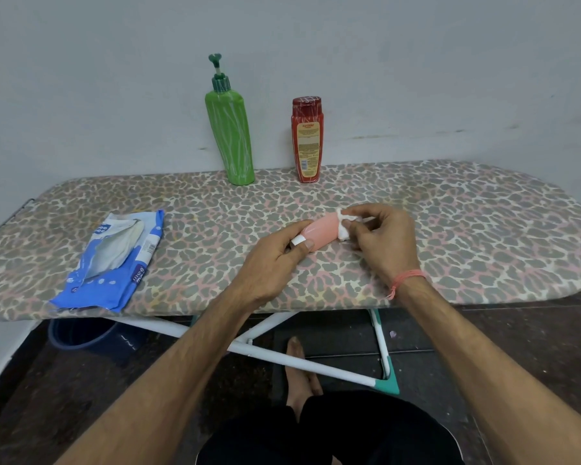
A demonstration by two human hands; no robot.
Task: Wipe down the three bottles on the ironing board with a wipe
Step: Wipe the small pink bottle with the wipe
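Two hands: both work on one small bottle, just above the board's near half.
Right hand [381, 245]: fingers curled, pinching a bunched white wipe [345, 224] against the far end of the pink bottle [321, 231].
Left hand [275, 263]: thumb and fingers pinch the bottle's white cap end, holding it tilted, nearly flat.
Pink bottle: between the two hands, at the centre of the ironing board [483, 229]; I cannot tell whether it touches the cover.
Slip risk: the left hand's hold is narrow and sits only at the cap; a hard rub from the wipe could likely twist the bottle loose, or loosen the cap.
Wipe risk: bunched so small, it probably covers little surface, so patches could get missed.
Green pump bottle [230, 129]: upright at 11 o'clock from the hands, by the wall; tall and narrow, so a stray knock may topple it.
Red bottle [306, 142]: upright at 12 o'clock, near the green one, apparently not yet handled.
Wipe pack [114, 260]: lies torn open at 9 o'clock; left so, the remaining wipes may dry.
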